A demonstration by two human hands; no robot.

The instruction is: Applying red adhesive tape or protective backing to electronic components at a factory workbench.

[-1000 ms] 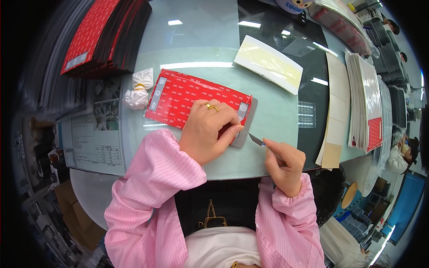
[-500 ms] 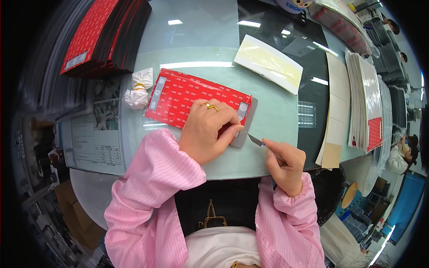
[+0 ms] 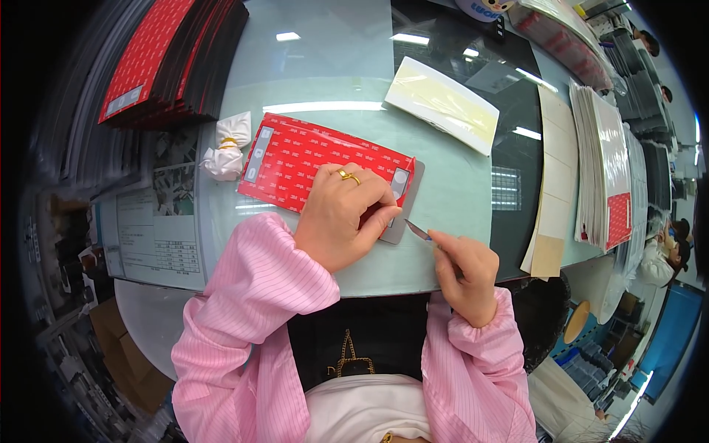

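A flat grey panel (image 3: pixel 412 193) lies aslant on the table, mostly covered by red printed film (image 3: pixel 325 151) with grey cut-out windows at both ends. My left hand (image 3: pixel 347 214), a gold ring on one finger, rests over its near right part. The fingers are curled, with thumb and forefinger together at the panel's right end, and their tips hide what lies between them. Just right of the panel, my right hand (image 3: pixel 467 269) is closed round a small pointed knife (image 3: pixel 418 229). The blade points up-left at the panel's near right corner, close to my left thumb; the handle is mostly hidden.
Red-faced dark panels (image 3: pixel 151 63) are stacked at the far left. A white tied bundle (image 3: pixel 226 148) sits left of the panel. Beyond it lies a pale yellow-and-white sheet pack (image 3: pixel 443 105). Card strips (image 3: pixel 554 177) and a sheet stack (image 3: pixel 602 162) line the right side.
My right hand has shifted slightly left, bringing the knife tip nearer the panel's near right corner and my left thumb. My left hand and the panel look nearly still.
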